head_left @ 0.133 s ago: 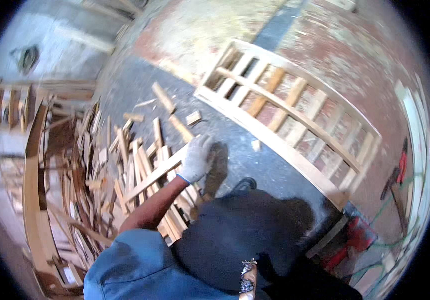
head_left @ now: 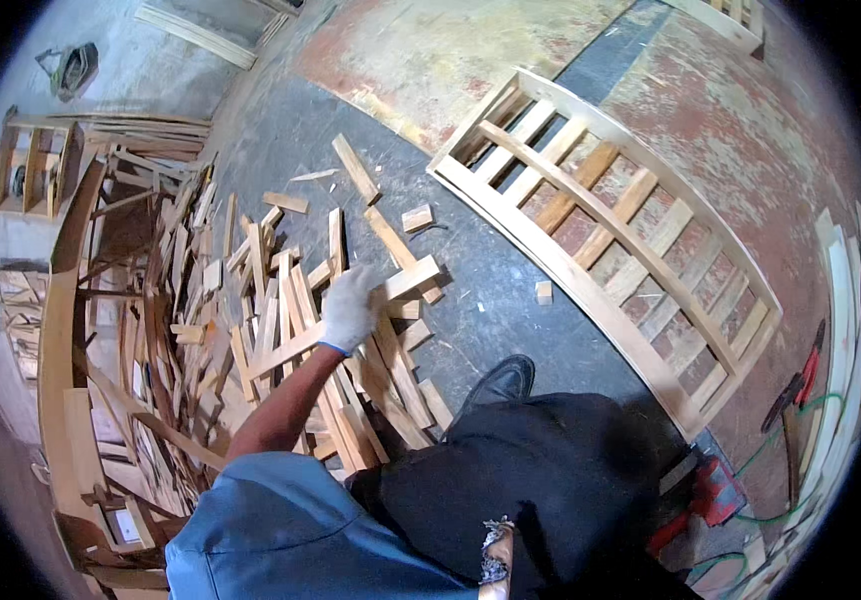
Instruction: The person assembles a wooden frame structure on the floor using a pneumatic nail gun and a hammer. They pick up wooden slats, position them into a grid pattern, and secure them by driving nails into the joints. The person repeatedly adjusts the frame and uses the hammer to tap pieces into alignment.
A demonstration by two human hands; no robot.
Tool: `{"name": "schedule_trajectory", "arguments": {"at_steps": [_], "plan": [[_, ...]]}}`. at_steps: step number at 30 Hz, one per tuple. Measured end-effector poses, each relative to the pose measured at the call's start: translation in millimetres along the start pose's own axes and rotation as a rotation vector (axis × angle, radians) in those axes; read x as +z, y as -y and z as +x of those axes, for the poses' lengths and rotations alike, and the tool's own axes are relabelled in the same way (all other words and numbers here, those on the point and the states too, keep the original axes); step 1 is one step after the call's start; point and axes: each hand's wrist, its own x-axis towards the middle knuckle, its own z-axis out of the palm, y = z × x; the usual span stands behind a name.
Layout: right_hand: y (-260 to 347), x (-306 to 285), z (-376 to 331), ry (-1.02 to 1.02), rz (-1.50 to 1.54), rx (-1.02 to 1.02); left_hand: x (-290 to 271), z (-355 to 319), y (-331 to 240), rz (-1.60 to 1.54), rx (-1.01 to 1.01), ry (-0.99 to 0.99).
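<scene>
My left hand [head_left: 350, 308], in a white knit glove with a blue cuff, reaches over a pile of wood offcuts. Its fingers close around a pale wooden slat [head_left: 412, 281], which sticks out on both sides of the glove and slants up to the right. Under and around it lie several loose wood strips [head_left: 390, 375]. Short blocks are scattered just beyond, one small block [head_left: 417, 218] among them. My right hand is out of view. Low in the picture, a pale stick-like piece [head_left: 496, 560] with a ragged, shiny tip shows in front of my dark clothing.
On the floor to the right lies a long slatted wooden frame [head_left: 590, 285]. A dark shoe [head_left: 503, 382] shows below it. Farther right are a red tool [head_left: 718, 492], red-handled cutters [head_left: 798, 378] and a green cord [head_left: 818, 402]. Stacked scrap wood [head_left: 140, 350] fills the left side.
My left hand has shifted left along the slat, and the slat's right end now shows past the glove. The view has shifted a little and is sharper.
</scene>
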Motion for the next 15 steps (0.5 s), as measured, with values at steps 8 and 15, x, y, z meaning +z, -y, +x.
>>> {"name": "schedule_trajectory", "arguments": {"at_steps": [8,15], "plan": [[11.3,-23.6,-7.1,-0.162,-0.410,-0.019,24.0,10.4,32.7,-0.187,0.071,0.219],[81.9,29.7,-41.3,-0.491,-1.286,-0.508,29.2,28.2,16.3,-0.390,-0.020,0.232]]}}
